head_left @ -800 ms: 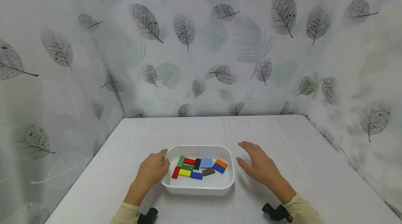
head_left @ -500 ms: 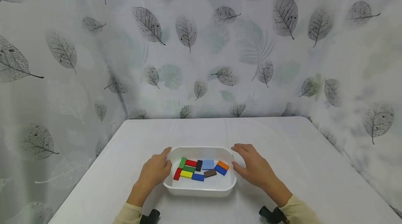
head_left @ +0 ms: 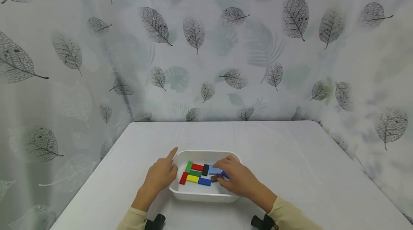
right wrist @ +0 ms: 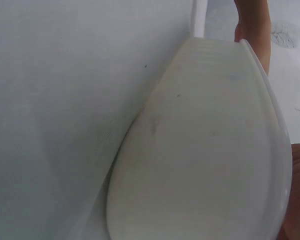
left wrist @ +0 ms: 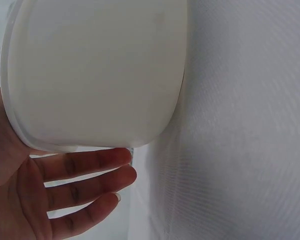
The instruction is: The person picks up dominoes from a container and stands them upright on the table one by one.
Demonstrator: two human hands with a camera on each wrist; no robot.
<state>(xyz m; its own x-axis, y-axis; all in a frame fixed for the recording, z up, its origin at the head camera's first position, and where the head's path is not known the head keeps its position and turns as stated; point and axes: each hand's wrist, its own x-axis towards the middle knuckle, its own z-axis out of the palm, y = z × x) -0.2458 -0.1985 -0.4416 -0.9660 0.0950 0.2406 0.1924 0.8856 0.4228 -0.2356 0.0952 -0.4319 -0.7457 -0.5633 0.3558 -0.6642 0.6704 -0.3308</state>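
A white plastic tray (head_left: 203, 197) holds several flat coloured blocks, among them a yellow block (head_left: 192, 178), a black block (head_left: 205, 170) and a red block (head_left: 184, 178). My left hand (head_left: 159, 175) is at the tray's left rim, index finger extended; in the left wrist view its other fingers (left wrist: 90, 185) lie loosely beside the outer wall. My right hand (head_left: 240, 180) reaches over the tray's right side. Its index fingertip is near the light blue block (head_left: 213, 171), its thumb near the brown block (head_left: 214, 178). It hides the orange block and most of a blue one.
The tray stands on a white-covered table (head_left: 274, 137). Leaf-patterned curtains (head_left: 206, 61) hang behind and to both sides. Dark wrist-worn devices (head_left: 156, 221) sit at both sleeves. The tray's outer wall (right wrist: 205, 140) fills much of the right wrist view.
My right hand has moved left from beside the tray to over the blocks inside it. My left hand stays at the left rim. The whole view has shifted slightly.
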